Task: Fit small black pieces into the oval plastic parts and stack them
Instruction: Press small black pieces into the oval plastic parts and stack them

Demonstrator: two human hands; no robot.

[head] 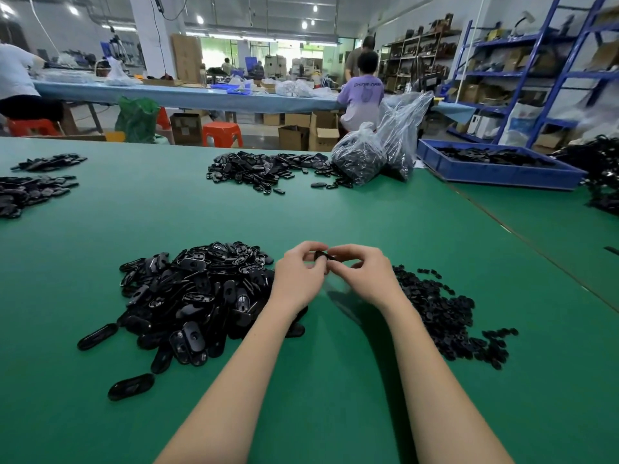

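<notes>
Both hands meet above the green table (335,212). My left hand (296,277) and my right hand (360,274) pinch one black oval plastic part (322,255) between their fingertips; most of it is hidden by fingers. Whether a small piece sits in it I cannot tell. A large heap of black oval parts (191,296) lies just left of my left hand. A flatter spread of small black pieces (445,313) lies to the right of my right forearm.
Another pile of oval parts (268,170) lies at the far middle beside two clear bags (378,152) of black parts. A blue tray (495,169) stands far right. More piles (30,192) lie far left. People work at a blue table behind.
</notes>
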